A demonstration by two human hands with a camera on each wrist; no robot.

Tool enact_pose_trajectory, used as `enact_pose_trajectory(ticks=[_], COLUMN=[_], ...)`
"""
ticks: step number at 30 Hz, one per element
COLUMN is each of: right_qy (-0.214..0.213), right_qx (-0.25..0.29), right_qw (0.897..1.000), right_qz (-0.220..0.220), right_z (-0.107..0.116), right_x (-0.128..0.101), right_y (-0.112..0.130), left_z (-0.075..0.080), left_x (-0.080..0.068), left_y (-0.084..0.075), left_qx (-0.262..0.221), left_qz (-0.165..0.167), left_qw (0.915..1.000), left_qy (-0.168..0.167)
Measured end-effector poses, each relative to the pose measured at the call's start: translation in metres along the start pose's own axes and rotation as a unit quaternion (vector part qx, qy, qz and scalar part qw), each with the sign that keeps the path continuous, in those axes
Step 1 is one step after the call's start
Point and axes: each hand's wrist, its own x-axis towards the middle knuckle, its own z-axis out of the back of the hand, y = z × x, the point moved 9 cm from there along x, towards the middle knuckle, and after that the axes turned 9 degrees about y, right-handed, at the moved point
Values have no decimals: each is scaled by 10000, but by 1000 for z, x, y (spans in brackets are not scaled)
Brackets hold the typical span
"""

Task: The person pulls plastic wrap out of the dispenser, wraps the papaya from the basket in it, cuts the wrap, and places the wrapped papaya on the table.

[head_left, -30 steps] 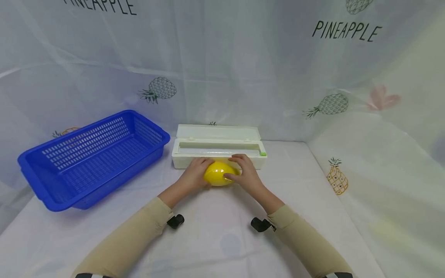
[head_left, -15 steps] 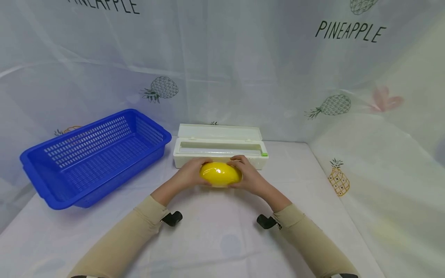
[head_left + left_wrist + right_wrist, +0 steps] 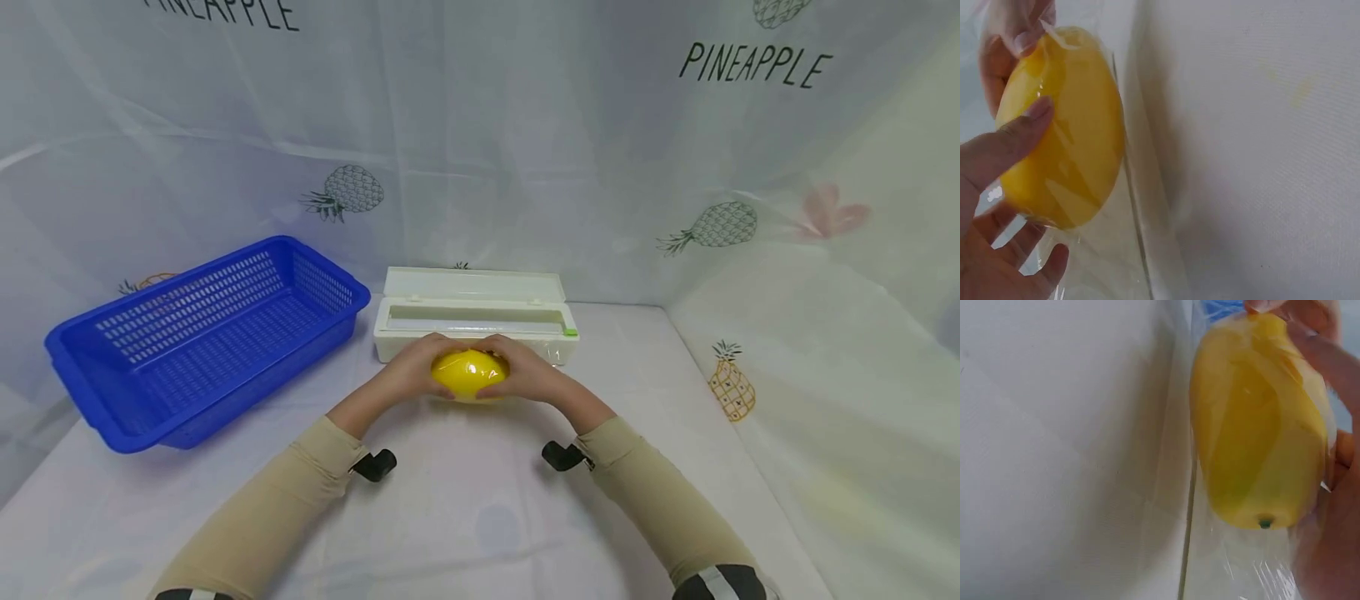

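The left hand [image 3: 408, 372], near the middle of the head view, curves round the left end of a yellow fruit [image 3: 468, 375], its thumb on the near side. The right hand [image 3: 531, 375] grips the right end in the same way, so the fruit sits between both hands, just below the frame's centre. Glossy clear film [image 3: 1269, 578] covers the fruit; in the right wrist view it wrinkles at the lower right, and a small green tip [image 3: 1265, 523] marks the fruit's lower end. Both hands wear beige sleeves [image 3: 660, 500], with a small black camera [image 3: 562, 456] at each wrist.

Directly behind the fruit, at the centre of the frame, stands a long white box [image 3: 390, 346], its lid [image 3: 472, 285] tipped back and a green tab [image 3: 570, 332] at its right end. A blue basket [image 3: 217, 358] with slotted walls stands slantwise at the left of the frame. Everything rests on a white cloth [image 3: 457, 517]; behind rises a pale curtain [image 3: 510, 167] printed with pineapples and, at the upper right, the word "PINEAPPLE".
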Motion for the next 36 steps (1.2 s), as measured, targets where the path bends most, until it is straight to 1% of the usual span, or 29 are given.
enact_pose_trajectory(ticks=[2, 4, 5, 7, 9, 10, 12, 14, 17, 20, 21, 23, 25, 27, 28, 30, 32, 35, 36], right_qy=[-119, -461, -684, -1084, -1253, -1243, -1088, -930, -766, -654, -607, -519, -455, -403, -380, -316, -244, -165, -166], right_qx=[330, 451, 450, 271, -61, -246, -564, -827, -918, -928, -900, -856, -742, -562, -494, -365, -244, -37, 65], right_qw=[9988, 9962, 9947, 9925, 9919, 9919, 9924, 9921, 9928, 9935, 9941, 9950, 9962, 9976, 9980, 9988, 9994, 9998, 9996], right_qz=[-345, -582, -615, -499, -223, -79, 120, 174, 47, 11, 22, 72, 87, 97, 87, 78, 51, -137, -225], right_z=[1, 6, 9, 14, 16, 15, 11, 8, 7, 10, 11, 14, 17, 19, 20, 22, 23, 26, 28], right_x=[-3, -9, -13, -20, -25, -26, -25, -21, -16, -12, -12, -11, -11, -11, -11, -10, -9, -8, -8], right_y=[-9, -15, -15, -12, -4, 0, 6, 8, 3, -1, -1, -1, -1, -1, -2, -3, -5, -12, -15], left_z=[-2, -4, -4, -3, -1, 0, 3, 4, 3, 2, 3, 6, 9, 11, 10, 8, 4, 2, 3], left_x=[1, 2, 3, 3, 5, 5, 7, 9, 11, 9, 7, 4, 2, 2, 2, 3, 5, 6, 7], left_y=[-1, 1, 2, 5, 8, 9, 12, 15, 18, 16, 14, 7, -2, -12, -16, -18, -14, 0, 3], left_qx=[129, 119, 88, 4, -77, -122, -280, -461, -696, -695, -616, -307, 190, 664, 831, 931, 729, 59, -126], left_qz=[-72, -19, 34, 109, 149, 168, 172, 215, 322, 468, 510, 536, 422, 262, 186, 127, 213, 548, 595], left_qw=[9999, 9998, 9998, 9997, 9994, 9992, 9986, 9975, 9952, 9945, 9951, 9973, 9988, 9974, 9963, 9954, 9970, 9982, 9977], left_qy=[80, 157, 183, 239, 298, 331, 403, 491, 605, 633, 578, 403, 152, -86, -154, -194, -153, -223, -285])
